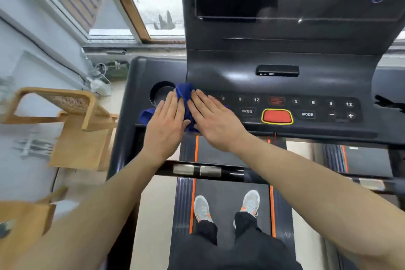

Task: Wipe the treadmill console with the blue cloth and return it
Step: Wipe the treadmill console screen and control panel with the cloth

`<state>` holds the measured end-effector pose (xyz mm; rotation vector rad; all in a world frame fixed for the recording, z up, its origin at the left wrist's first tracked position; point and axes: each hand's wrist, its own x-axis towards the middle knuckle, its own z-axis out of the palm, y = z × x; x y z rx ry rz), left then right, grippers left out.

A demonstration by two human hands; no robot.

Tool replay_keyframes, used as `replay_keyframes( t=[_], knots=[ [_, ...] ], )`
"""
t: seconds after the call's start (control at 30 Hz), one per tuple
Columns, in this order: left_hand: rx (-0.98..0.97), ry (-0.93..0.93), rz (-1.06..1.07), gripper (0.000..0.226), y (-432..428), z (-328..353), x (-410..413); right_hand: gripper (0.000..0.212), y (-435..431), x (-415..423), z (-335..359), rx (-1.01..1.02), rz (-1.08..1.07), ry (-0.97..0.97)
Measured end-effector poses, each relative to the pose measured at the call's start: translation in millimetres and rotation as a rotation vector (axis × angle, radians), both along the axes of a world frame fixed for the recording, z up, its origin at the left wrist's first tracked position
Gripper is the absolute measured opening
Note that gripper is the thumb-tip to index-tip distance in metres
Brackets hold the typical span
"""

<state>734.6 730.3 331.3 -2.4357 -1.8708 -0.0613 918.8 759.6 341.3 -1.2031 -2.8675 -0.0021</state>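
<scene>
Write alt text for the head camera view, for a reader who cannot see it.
Both hands, left hand and right hand, press flat on a crumpled blue cloth at the left end of a dark treadmill console, beside a round cup holder. A red button sits further right; grey shoes stand on the belt below.

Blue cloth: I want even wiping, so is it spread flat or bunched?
Bunched: the blue cloth puckers up between both flat hands.
</scene>
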Motion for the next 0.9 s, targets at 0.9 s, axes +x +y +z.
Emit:
replay_keyframes(
  t=[0.9],
  knots=[
    [-0.194,-0.150,-0.252,0.061,48,24,230,0.072,-19,199,21,-0.097,-0.554,-0.141]
  ],
)
